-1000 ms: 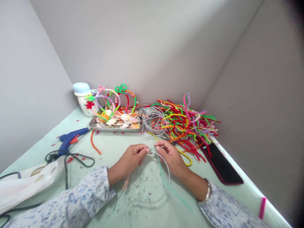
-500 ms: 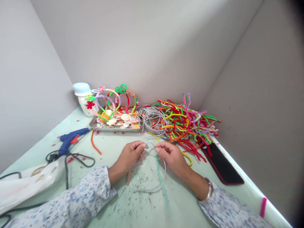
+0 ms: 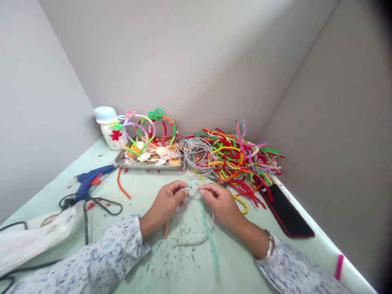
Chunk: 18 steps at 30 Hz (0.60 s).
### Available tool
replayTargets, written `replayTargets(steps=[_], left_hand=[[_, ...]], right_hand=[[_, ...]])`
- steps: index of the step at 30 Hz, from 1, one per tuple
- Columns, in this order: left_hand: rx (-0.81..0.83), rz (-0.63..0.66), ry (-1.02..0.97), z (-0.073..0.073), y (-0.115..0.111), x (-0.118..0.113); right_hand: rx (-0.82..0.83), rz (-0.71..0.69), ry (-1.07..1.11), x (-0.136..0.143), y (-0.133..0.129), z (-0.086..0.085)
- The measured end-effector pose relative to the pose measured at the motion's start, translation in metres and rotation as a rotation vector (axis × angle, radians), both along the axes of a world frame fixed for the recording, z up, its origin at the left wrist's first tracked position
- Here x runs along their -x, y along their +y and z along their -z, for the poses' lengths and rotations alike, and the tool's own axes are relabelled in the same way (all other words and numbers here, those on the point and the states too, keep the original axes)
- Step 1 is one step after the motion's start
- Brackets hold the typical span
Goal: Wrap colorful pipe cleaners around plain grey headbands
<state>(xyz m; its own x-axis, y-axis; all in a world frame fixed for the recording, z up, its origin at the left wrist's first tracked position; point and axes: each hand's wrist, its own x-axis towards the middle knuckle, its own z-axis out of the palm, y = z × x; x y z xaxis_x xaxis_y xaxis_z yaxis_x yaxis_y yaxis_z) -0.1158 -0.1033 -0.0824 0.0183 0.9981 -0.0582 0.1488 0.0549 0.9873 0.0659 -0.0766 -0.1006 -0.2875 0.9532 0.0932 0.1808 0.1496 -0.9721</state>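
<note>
A length of grey wire [image 3: 197,243] runs between my two hands, one end curving down over the tabletop. My left hand [image 3: 168,202] pinches it between thumb and fingertips. My right hand [image 3: 223,204] is also closed in a pinch on the wire, a short gap away. A teal pipe cleaner [image 3: 209,232] loops at the wire near my fingertips, and its long tail hangs down below my right hand. Exactly how the two cross at the fingers is too small to make out. A short pinkish-brown strip [image 3: 166,229] shows beneath my left hand.
Behind my hands stand a metal tray [image 3: 150,167] of seashells with pipe-cleaner hoops, a coil of wire [image 3: 199,157] and a pile of colourful pipe cleaners [image 3: 245,157]. A blue glue gun [image 3: 87,181] with cord lies left; a black, red-edged object [image 3: 289,212] lies right.
Both hands stay nearly in place, still pinching, with small shifts at the fingertips. The teal tail and the lower end of the wire have swung slightly to the right.
</note>
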Motion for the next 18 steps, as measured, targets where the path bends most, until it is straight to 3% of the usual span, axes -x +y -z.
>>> replayTargets(steps=[18], left_hand=[[-0.019, -0.001, 0.057, -0.0030, -0.0018, -0.0028]], right_hand=[[-0.076, -0.005, -0.091, 0.0003, 0.0010, -0.0010]])
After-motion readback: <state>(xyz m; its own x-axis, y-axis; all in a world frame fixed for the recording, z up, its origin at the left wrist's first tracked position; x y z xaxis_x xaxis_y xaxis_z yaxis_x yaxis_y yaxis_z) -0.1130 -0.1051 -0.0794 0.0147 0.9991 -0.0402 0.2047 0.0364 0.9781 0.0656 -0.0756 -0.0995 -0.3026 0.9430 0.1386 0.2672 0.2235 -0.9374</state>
